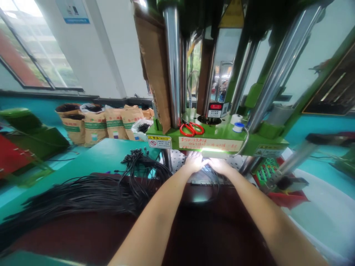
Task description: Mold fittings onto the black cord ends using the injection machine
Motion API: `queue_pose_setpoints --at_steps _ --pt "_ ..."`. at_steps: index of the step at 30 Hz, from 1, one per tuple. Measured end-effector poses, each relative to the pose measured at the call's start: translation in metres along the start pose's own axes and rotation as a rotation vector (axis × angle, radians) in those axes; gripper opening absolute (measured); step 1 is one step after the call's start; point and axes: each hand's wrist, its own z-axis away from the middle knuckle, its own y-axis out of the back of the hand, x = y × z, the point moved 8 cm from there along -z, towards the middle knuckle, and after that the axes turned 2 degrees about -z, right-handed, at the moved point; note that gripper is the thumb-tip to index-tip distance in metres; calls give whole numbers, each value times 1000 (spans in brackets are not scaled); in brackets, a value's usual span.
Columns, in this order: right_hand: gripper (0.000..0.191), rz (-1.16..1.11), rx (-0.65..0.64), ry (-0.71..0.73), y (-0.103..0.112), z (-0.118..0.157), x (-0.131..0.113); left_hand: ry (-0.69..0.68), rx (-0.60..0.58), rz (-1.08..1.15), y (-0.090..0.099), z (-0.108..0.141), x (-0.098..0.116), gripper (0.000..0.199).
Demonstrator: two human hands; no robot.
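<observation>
My left hand [194,162] reaches under the lit front edge of a green press [249,142], its fingers stretched forward over the metal plate [201,182]. Close beside it is my right hand [220,166], at the same plate. The thumbs come together in the middle. Glare washes out the right fingers and hides whether they grip anything. Thin black cables [215,181] run out from beneath the hands and loop down at the front. To the left, a large bundle of black cables [91,194] lies across the table, the connector ends [135,155] heaped near the press.
Red-handled scissors [192,129] and a spool with a blue rim [238,127] rest on the press ledge. A button panel [267,171] stands at right, by a white tub [324,203]. Filled paper sacks [95,127] line the wall. Steel columns [172,66] rise above the ledge.
</observation>
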Motion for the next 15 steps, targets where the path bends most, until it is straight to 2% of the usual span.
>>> queue_pose_setpoints --at_steps 6,10,15 --pt "37 -2 16 -8 2 2 11 12 -36 33 1 14 -22 48" --pt "37 -5 2 10 -3 3 19 -2 -21 57 -1 17 -23 50" --pt "38 -27 0 -4 -8 0 25 55 -11 96 -5 13 -23 49"
